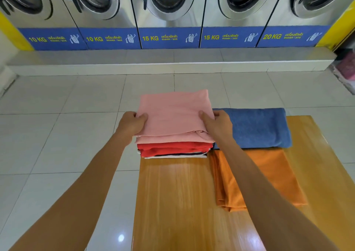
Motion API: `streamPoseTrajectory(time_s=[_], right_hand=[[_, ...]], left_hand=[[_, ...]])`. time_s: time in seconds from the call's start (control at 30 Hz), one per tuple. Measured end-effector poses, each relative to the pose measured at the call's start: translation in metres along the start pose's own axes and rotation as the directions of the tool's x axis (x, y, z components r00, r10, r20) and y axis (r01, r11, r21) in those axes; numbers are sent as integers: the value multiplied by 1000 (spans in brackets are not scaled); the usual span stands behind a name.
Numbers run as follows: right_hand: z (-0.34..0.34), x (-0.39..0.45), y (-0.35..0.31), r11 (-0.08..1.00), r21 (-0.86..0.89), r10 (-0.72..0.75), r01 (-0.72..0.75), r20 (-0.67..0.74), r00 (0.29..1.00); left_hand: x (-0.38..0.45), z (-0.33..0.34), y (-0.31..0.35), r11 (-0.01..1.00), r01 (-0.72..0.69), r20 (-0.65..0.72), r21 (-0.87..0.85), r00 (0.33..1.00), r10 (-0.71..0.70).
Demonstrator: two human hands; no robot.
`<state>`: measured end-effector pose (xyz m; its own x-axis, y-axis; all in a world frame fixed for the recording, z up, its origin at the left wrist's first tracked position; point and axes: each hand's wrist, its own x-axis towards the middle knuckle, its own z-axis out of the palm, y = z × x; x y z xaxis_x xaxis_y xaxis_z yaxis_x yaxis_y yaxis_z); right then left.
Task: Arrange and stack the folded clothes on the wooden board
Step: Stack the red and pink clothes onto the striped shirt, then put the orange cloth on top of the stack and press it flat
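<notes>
A folded pink cloth (pixel 173 114) tops a stack at the far left corner of the wooden board (pixel 172 197). Under it lie a folded red garment (pixel 172 149) and thin dark and white layers. My left hand (pixel 132 123) grips the pink cloth's left edge, thumb on top. My right hand (pixel 216 125) grips its right edge the same way. A folded blue towel (pixel 257 127) lies right of the stack. A folded orange cloth (pixel 269 174) lies in front of the towel, partly hidden by my right forearm.
The board stands over a pale tiled floor (pixel 57 135). A raised grey step (pixel 172 62) and a row of steel washing machines (pixel 169 5) run along the back. The board's near left part is bare wood.
</notes>
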<state>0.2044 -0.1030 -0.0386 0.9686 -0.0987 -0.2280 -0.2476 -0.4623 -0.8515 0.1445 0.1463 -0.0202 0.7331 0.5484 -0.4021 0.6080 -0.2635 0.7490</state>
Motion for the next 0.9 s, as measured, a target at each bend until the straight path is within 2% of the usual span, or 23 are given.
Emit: streamPoseTrajectory(time_s=[0.1, 0.17, 0.23, 0.3, 0.37, 0.47, 0.5, 0.57, 0.63, 0.7, 0.73, 0.83, 0.9], right_hand=[[-16, -28, 15, 998, 54, 29, -24, -95, 995], [-28, -43, 29, 998, 56, 23, -16, -135, 991], [-43, -55, 42, 1000, 17, 0, 2, -170, 985], [-58, -62, 56, 998, -55, -21, 10, -211, 977], [-71, -65, 72, 991, -130, -61, 29, -248, 967], [-92, -67, 97, 956, -288, -145, 60, -285, 948], [-99, -67, 105, 940, -338, -158, 50, -300, 941], [-112, -68, 117, 910, -414, -129, -22, -333, 934], [-126, -68, 132, 870, -465, -25, -163, -372, 928], [-139, -72, 149, 830, -457, 123, -319, -408, 905], [-144, -76, 156, 816, -432, 195, -383, -418, 887], [-153, -85, 176, 816, -370, 288, -444, -407, 867], [-159, -88, 178, 856, -231, 362, -463, -372, 855]], left_hand=[[-20, -1, -1, 992, -52, -52, 112, 997, 58], [-42, 4, 1, 967, -81, -177, 243, 976, 126], [-69, 16, 4, 944, -153, -322, 292, 914, 247], [-100, 36, 6, 928, -288, -411, 237, 836, 364], [-129, 62, 5, 904, -397, -411, 159, 806, 426], [-161, 109, -2, 862, -503, -290, 68, 817, 499], [-169, 124, -5, 871, -491, -221, 5, 849, 480], [-183, 154, -13, 930, -350, -21, -110, 936, 350], [-191, 181, -24, 981, -192, 122, -21, 973, 194], [-192, 201, -31, 992, -96, 158, 76, 984, 83], [-190, 208, -30, 996, -43, 153, 72, 988, 32], [-179, 220, -21, 995, 97, 120, -26, 988, -93], [-178, 220, -15, 993, 118, 164, -17, 980, -113]])
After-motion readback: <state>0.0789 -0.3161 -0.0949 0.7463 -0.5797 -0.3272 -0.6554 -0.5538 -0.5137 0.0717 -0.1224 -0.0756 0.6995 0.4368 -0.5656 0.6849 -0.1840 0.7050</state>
